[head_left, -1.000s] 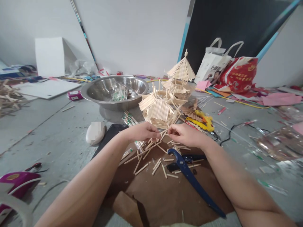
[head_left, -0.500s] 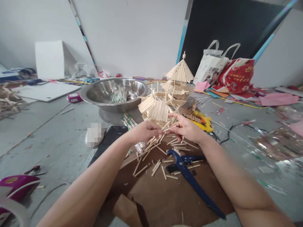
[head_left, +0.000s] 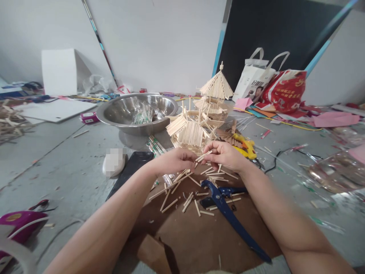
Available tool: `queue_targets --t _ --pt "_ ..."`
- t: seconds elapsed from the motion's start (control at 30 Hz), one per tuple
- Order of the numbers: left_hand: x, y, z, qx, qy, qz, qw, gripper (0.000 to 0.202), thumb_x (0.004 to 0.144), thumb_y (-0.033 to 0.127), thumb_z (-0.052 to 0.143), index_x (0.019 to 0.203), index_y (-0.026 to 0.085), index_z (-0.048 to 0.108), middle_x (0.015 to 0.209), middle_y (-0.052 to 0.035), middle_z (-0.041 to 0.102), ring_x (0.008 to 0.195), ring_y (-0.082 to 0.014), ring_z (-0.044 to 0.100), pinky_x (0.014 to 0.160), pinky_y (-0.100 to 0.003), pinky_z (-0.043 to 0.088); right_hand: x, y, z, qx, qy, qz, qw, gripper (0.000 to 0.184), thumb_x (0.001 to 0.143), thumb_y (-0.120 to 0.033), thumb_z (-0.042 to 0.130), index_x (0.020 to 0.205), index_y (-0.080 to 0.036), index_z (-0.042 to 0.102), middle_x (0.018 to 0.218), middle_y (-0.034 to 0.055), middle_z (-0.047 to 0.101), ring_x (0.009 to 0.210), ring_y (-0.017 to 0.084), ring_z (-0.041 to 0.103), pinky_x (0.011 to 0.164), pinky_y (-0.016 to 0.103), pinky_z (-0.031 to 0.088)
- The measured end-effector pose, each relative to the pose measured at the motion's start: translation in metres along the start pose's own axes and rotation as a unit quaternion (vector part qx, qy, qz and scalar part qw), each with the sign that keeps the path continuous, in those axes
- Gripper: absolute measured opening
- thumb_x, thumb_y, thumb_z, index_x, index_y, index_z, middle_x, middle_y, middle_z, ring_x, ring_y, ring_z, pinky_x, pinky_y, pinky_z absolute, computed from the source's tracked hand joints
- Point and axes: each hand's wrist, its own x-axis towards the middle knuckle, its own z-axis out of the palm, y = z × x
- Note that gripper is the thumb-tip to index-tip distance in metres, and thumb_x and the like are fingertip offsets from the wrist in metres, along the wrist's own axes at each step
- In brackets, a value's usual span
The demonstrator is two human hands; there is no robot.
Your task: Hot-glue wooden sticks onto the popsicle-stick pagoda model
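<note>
My left hand (head_left: pixel 173 160) and my right hand (head_left: pixel 224 155) meet just in front of a model building made of small wooden sticks (head_left: pixel 199 121). Both are closed in pinches on short wooden sticks (head_left: pixel 203 155) held between them. Beneath the hands, several loose cut sticks (head_left: pixel 182 192) lie scattered on a brown cardboard sheet (head_left: pixel 194 232). A blue-handled cutter (head_left: pixel 228 213) lies on the cardboard under my right wrist.
A steel bowl (head_left: pixel 125 120) with green-tipped sticks stands at the back left. A yellow glue gun (head_left: pixel 246 146) lies right of the model. A black phone (head_left: pixel 131 165) and a white object (head_left: pixel 114 161) lie left. Bags (head_left: pixel 273 87), paper scraps and a purple tool (head_left: pixel 17 222) litter the floor.
Both hands lifted from the stick pile toward the model and now hold sticks between them at its base. The view shifted slightly.
</note>
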Motion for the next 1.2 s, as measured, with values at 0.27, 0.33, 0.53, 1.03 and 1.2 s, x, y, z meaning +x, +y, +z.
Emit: queue_targets --t 0.27,0.33,0.53,1.03,1.2 --pt "0.003 0.002 0.004 0.003 0.065 0.015 0.998 0.024 0.072 0.033 0.047 0.069 0.014 0.060 0.053 0.0023 0.050 0.044 -0.0045 0.037 0.043 -0.017 0.027 0.002 0.005 0.002 0.031 0.005 -0.019 0.999 0.021 0.066 -0.026 0.061 0.078 -0.016 0.047 0.062 -0.0001 0.062 0.038 0.005 0.049 0.037 0.017 0.039" --pt "0.003 0.003 0.005 0.007 0.076 0.006 0.997 0.022 0.072 0.033 0.048 0.068 0.014 0.060 0.052 0.0030 0.050 0.044 -0.0045 0.037 0.043 -0.017 0.027 0.002 0.006 0.003 0.047 0.002 -0.027 0.998 0.020 0.065 -0.025 0.061 0.078 -0.016 0.048 0.062 -0.0005 0.062 0.039 0.005 0.049 0.037 0.017 0.040" --pt "0.003 0.005 0.006 -0.029 0.075 -0.017 0.997 0.022 0.071 0.033 0.050 0.067 0.014 0.060 0.052 0.0014 0.053 0.041 -0.0044 0.037 0.039 -0.017 0.026 0.003 0.006 0.005 0.081 0.001 -0.034 0.996 0.018 0.065 -0.024 0.062 0.077 -0.016 0.050 0.059 -0.0021 0.061 0.037 0.005 0.050 0.036 0.017 0.039" --pt "0.005 -0.003 0.010 -0.126 0.055 -0.028 0.990 0.025 0.071 0.035 0.050 0.064 0.014 0.062 0.056 -0.0023 0.059 0.035 -0.0039 0.036 0.035 -0.018 0.023 0.005 0.002 0.006 0.040 0.048 0.010 0.998 0.023 0.057 -0.030 0.067 0.067 -0.014 0.054 0.051 -0.0030 0.058 0.033 0.003 0.043 0.033 0.015 0.033" --pt "0.008 -0.010 0.007 -0.039 0.047 -0.043 0.997 0.023 0.070 0.034 0.050 0.063 0.015 0.061 0.054 -0.0005 0.058 0.039 -0.0054 0.039 0.038 -0.018 0.027 -0.001 -0.005 -0.007 -0.012 0.102 0.025 0.994 0.026 0.061 -0.037 0.063 0.069 -0.013 0.055 0.052 -0.0011 0.059 0.032 0.003 0.043 0.031 0.015 0.030"
